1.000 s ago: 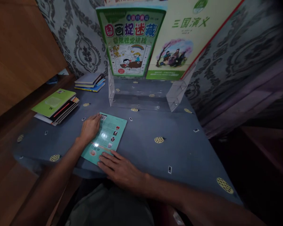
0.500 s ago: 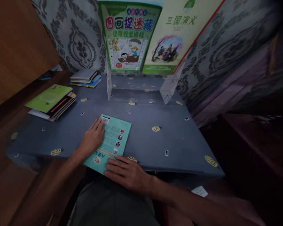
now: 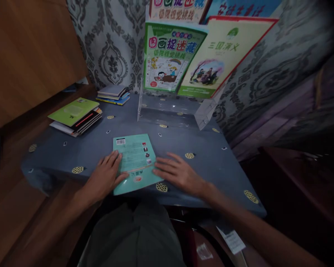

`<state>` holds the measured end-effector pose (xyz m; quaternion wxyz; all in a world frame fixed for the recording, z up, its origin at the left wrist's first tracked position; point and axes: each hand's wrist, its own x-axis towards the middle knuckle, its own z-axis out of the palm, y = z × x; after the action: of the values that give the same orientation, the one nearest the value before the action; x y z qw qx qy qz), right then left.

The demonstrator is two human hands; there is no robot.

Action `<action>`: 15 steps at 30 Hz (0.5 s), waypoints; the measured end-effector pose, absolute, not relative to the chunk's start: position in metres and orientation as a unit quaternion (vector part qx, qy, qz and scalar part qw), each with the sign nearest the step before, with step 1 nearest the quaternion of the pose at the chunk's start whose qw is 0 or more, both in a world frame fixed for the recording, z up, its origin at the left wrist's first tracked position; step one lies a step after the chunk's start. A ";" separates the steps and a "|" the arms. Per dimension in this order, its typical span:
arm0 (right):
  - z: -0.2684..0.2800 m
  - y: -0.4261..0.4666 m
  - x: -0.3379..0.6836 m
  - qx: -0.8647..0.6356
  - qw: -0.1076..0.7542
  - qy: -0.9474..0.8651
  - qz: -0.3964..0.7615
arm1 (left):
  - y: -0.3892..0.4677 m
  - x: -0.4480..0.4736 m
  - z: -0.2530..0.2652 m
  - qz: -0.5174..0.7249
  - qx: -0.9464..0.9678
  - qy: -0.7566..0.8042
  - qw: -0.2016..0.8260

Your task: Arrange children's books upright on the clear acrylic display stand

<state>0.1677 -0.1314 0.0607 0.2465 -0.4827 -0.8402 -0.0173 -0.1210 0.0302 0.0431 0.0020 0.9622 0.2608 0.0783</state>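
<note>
A teal book (image 3: 136,152) lies closed on the table near its front edge, with a barcode at its upper left and small pictures down its right side. My left hand (image 3: 107,172) rests at the book's left edge, thumb over the lower part of the cover and fingers stretched out. At the right edge, my right hand (image 3: 178,172) has its fingers extended, their tips at the book's side. Neither hand is wrapped around the book.
A clear acrylic rack (image 3: 169,113) at the back holds a green picture book (image 3: 171,55) and a cream book with red edging (image 3: 208,59), with more books above. Stacked books (image 3: 75,113) and a smaller pile (image 3: 114,94) sit at the left of the patterned tablecloth (image 3: 200,178).
The teal book has turned and lies straighter on the table. My right hand has moved from the lower cover to the right edge; my left hand is lower along the left edge. The view has shifted.
</note>
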 end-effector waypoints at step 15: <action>0.073 -0.043 0.217 -0.620 0.166 -0.767 -0.010 | 0.044 -0.093 0.053 0.185 0.957 0.225 0.005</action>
<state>0.2166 -0.0431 0.0725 0.1659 -0.6196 -0.7671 -0.0098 -0.0928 0.0445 0.0527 0.0047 0.9565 0.2254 0.1850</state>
